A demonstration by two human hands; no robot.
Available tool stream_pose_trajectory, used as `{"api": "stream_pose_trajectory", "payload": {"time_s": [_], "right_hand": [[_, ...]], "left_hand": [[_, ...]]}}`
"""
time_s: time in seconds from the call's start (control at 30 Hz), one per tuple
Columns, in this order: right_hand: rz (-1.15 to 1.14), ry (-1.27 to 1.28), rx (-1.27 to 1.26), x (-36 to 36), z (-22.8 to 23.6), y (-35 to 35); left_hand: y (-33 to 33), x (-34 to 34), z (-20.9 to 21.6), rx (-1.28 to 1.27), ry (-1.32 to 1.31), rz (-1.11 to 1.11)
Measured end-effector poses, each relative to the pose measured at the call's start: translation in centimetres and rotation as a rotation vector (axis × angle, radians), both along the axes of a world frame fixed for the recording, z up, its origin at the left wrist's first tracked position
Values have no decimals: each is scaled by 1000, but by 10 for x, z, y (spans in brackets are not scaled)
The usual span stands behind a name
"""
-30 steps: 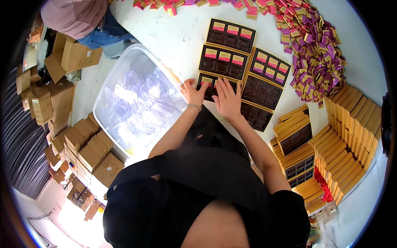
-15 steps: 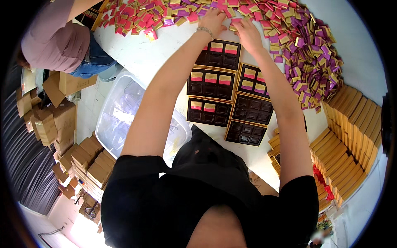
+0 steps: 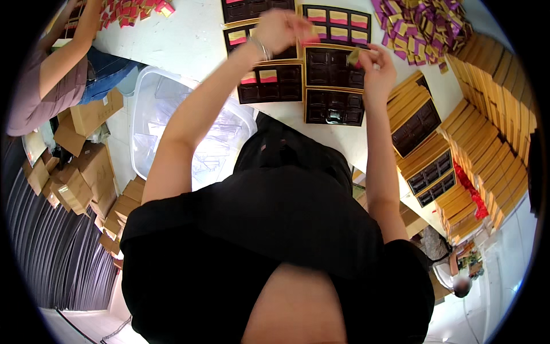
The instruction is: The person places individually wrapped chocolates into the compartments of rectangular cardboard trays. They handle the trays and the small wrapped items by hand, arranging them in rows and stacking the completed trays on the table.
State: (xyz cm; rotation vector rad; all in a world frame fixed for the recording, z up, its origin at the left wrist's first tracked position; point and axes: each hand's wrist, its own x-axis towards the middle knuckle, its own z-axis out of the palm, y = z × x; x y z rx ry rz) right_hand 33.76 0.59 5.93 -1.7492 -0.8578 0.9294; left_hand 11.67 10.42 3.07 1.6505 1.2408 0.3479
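My left hand (image 3: 278, 33), with a bracelet at the wrist, hovers over the dark brown trays, its fingertips smeared by motion beside a tray filled with gold, pink and purple wrapped pieces (image 3: 339, 22). Whether it holds anything is unclear. My right hand (image 3: 379, 71) pinches a small gold-wrapped piece (image 3: 354, 58) over the right corner of a tray with bare compartments (image 3: 332, 66). Another bare tray (image 3: 334, 107) lies nearer me. To its left, a tray (image 3: 270, 90) shows two gold-and-pink pieces. My left hand and wrist partly cover the tray behind that one (image 3: 236, 43).
Purple and gold pieces (image 3: 421, 31) are heaped at the far right; pink ones (image 3: 134, 11) lie far left, near another person's arm (image 3: 71, 60). Stacked trays (image 3: 415, 123) stand right of my arm. A clear plastic bin (image 3: 137, 132) stands to the left, near cardboard boxes (image 3: 91, 172).
Both hands have come back from the pile of wrapped pieces to the trays. My right hand now has a gold-wrapped piece. The view has shifted, so the trays appear higher.
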Motion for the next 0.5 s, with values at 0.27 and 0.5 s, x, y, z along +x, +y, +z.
{"api": "stream_pose_trajectory", "payload": {"time_s": [0.27,0.5], "right_hand": [[-178,321,-194,-14,-47,-77],[-208,252,-18,-19,-48,-46]], "left_hand": [[-110,36,-30,425,89,-59],[-90,45,-36,537,57,212]]}}
